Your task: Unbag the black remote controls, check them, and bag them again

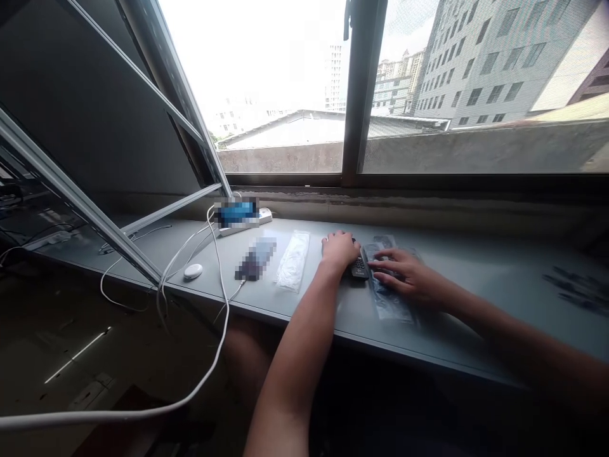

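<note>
My left hand [340,248] is palm down on the table, its fingers curled at the far end of a black remote control [360,269]. The remote's near end, with its buttons, shows beside the hand; the fingertips are partly hidden. Just to the right, my right hand [402,274] has its fingers spread and rests on clear plastic bags [392,309], which lie flat beside the remote. What is inside these bags is hard to make out. Left of my left hand lies a whitish clear plastic bag pile [294,260].
A blurred-out phone-like thing [257,258] with a cable lies left of the bags. Behind it are a white power strip [264,217] and a blurred blue item [236,213]. A white round object [193,271], a loose white cable [223,304], a metal frame [143,257] and dark thin items [578,289] are around.
</note>
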`<state>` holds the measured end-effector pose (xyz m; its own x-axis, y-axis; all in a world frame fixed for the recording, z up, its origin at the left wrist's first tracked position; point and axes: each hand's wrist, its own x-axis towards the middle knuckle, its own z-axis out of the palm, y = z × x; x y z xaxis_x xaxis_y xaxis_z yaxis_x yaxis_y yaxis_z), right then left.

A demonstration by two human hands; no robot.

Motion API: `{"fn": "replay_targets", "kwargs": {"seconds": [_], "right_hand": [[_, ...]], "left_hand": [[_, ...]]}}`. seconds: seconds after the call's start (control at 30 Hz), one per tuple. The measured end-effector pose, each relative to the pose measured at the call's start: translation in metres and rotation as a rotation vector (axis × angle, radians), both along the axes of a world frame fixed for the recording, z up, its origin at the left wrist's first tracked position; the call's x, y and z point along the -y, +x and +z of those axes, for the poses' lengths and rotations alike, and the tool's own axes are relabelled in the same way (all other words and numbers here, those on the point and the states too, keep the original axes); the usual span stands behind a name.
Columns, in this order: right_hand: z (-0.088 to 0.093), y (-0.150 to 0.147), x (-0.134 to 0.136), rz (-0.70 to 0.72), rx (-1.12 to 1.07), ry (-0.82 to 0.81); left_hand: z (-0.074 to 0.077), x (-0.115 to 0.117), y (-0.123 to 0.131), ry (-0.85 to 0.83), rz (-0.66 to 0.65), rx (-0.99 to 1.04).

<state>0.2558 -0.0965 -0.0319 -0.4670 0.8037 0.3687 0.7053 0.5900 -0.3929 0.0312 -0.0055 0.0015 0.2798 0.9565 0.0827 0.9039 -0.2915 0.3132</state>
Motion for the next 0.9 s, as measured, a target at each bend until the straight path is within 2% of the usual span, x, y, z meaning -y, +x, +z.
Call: {"fn": "replay_targets", "kwargs": {"seconds": [0.4, 0.9], "right_hand": [[0.0031, -0.0028, 0.0014, -0.008, 0.050, 0.034], [0.0057, -0.0078, 0.0034, -0.015, 0.026, 0.029]], "left_hand": [[-0.0016, 0.0002, 0.0015, 0.084, -0.036, -0.025], [0.0007, -0.0012, 0.0068, 0.127, 0.029, 0.090]]}}
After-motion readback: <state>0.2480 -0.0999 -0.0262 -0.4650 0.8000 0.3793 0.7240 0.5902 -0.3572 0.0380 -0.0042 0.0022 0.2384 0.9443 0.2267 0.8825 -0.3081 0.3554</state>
